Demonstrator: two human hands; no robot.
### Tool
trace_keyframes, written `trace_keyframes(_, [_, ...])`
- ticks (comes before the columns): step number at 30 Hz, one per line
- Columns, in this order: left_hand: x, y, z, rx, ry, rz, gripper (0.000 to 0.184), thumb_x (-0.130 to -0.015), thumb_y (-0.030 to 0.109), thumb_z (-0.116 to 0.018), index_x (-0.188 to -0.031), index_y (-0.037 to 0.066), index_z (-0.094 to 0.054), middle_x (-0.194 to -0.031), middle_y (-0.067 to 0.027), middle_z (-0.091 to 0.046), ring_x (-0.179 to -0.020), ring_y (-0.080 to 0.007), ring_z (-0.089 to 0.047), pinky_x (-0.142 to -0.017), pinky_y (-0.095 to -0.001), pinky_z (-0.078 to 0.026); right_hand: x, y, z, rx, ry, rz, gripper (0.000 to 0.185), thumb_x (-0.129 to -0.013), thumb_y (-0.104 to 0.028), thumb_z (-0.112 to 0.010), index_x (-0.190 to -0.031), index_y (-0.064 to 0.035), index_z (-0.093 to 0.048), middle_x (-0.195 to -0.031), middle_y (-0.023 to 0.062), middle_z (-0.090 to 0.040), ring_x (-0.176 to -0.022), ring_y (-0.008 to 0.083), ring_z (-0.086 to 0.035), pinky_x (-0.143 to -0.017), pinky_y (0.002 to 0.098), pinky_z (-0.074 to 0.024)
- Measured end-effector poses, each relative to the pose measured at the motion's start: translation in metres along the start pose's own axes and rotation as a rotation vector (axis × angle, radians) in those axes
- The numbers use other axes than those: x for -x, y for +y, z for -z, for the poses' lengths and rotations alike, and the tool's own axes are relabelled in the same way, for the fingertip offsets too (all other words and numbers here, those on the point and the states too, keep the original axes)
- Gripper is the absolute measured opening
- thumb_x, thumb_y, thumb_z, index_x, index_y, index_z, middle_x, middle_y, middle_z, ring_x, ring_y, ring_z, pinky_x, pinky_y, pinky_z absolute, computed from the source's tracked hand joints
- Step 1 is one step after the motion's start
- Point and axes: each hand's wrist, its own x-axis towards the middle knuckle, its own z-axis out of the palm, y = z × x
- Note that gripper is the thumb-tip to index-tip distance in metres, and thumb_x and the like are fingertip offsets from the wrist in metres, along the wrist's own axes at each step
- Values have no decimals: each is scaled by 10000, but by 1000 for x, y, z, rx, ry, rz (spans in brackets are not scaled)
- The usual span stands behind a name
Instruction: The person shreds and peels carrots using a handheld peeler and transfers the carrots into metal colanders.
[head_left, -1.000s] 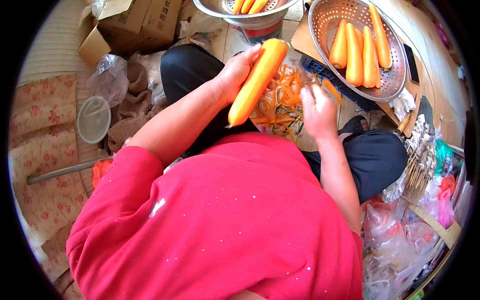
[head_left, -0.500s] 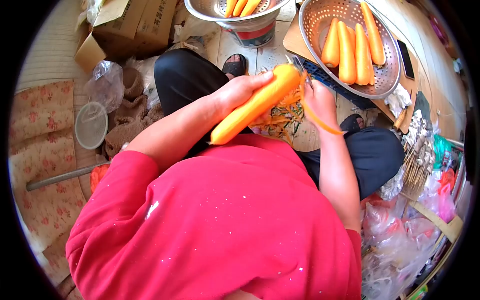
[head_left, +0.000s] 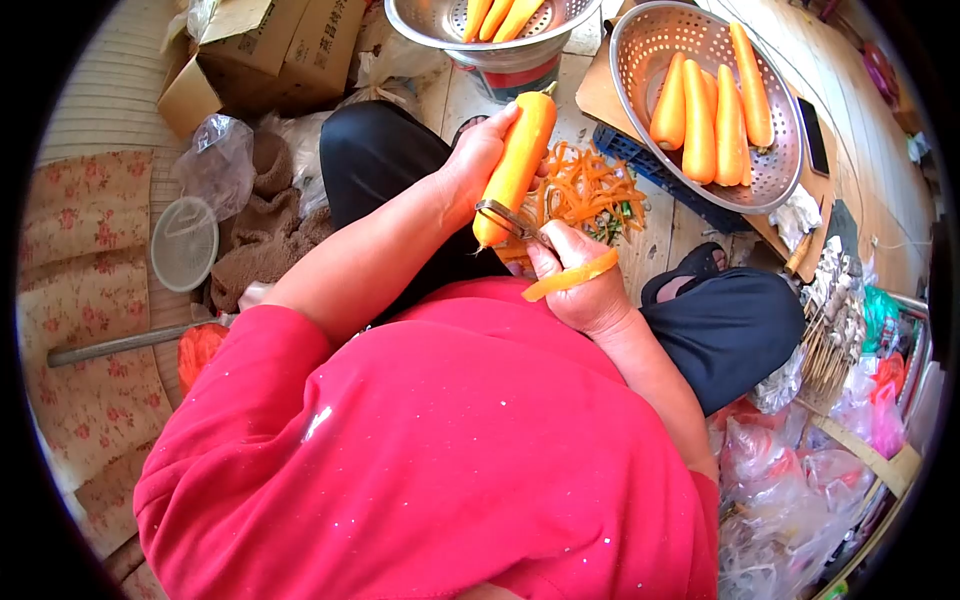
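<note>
Head view: left hand is clasping the carrot in front of the shirt; right hand is gripping the peeler across the tapered end. Likely stiff but slippery, the carrot is offering surest hold mid-length.

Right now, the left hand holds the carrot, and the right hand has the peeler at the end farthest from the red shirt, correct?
Not quite: in the head view, the peeler is at the end of the carrot nearest the red shirt, not the farthest. The rest stands: the left hand holds the carrot and the right hand has the peeler.
</note>
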Motion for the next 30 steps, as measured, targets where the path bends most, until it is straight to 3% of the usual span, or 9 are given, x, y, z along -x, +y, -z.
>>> trace_keyframes(6, [31, -11, -3, -212, -176, 166, 529, -948, 499, -444, -1089, 4, -564, -806, -148, -625, -553, -271, -608, -476, -367, -504, -24, 53, 25, 178, 230, -288, 227, -901, -246, -566, -864, -24, -542, -760, 217, -612, -737, 408, -605, -649, 477, -460])
trace_keyframes(9, [39, -5, 11, -271, -386, 220, 540, -950, 495, -434, -1131, 2, -559, -838, -168, -633, -574, -284, -624, -499, -366, -527, -32, 72, 48, 147, 44, -543, 271, -916, -262, -529, -1015, -26, -617, -865, 206, -656, -834, 365, -640, -725, 443, -482])
trace_keyframes(13, [32, 1, 16, -62, -297, 174, 527, -962, 465, -405, -1201, 10, -523, -916, -189, -643, -680, -299, -658, -523, -376, -545, -25, 61, 28, 116, 306, -294, 298, -935, -271, -499, -1073, -33, -613, -914, 217, -661, -891, 369, -638, -784, 423, -481])
trace_keyframes(16, [24, 4, 8, -55, -154, 85, 521, -966, 481, -387, -1165, 20, -524, -881, -157, -634, -663, -283, -646, -516, -371, -542, -16, 38, 14, 37, 263, -156, 271, -927, -259, -518, -1046, -34, -613, -855, 220, -646, -855, 384, -632, -751, 432, -481])
trace_keyframes(18, [13, 5, 2, -52, -67, 30, 517, -968, 492, -376, -1144, 29, -525, -861, -140, -628, -654, -273, -639, -510, -368, -540, -9, 6, 15, 58, 47, -139, 195, -906, -225, -556, -922, -32, -582, -764, 211, -608, -714, 404, -604, -620, 442, -473])
trace_keyframes(23, [2, 3, -8, 8, 3, 30, 497, -978, 488, -362, -1126, 43, -526, -842, -130, -622, -625, -245, -622, -515, -372, -532, -3, -2, 4, 109, 42, 49, 245, -910, -236, -545, -813, -18, -489, -690, 212, -583, -691, 426, -588, -610, 468, -466])
trace_keyframes(24, [8, -1, -14, -24, 19, 32, 500, -979, 483, -365, -1121, 33, -528, -845, -133, -624, -623, -241, -621, -519, -371, -532, -4, 3, 5, 109, 45, 43, 245, -910, -236, -545, -813, -18, -489, -690, 212, -583, -691, 426, -588, -610, 468, -466])
trace_keyframes(26, [17, -11, -15, -191, 1, 57, 506, -977, 477, -390, -1126, 17, -543, -850, -134, -626, -607, -239, -615, -524, -365, -523, -15, 22, 14, 201, 181, -281, 250, -917, -242, -525, -827, -9, -520, -703, 229, -590, -705, 438, -591, -624, 481, -465])
trace_keyframes(30, [38, -9, 0, -354, -259, 180, 532, -953, 495, -437, -1122, 8, -567, -863, -138, -631, -576, -250, -615, -500, -377, -518, -28, 72, 42, 311, 160, -423, 289, -920, -259, -504, -888, 15, -589, -770, 262, -622, -782, 444, -608, -683, 481, -466])
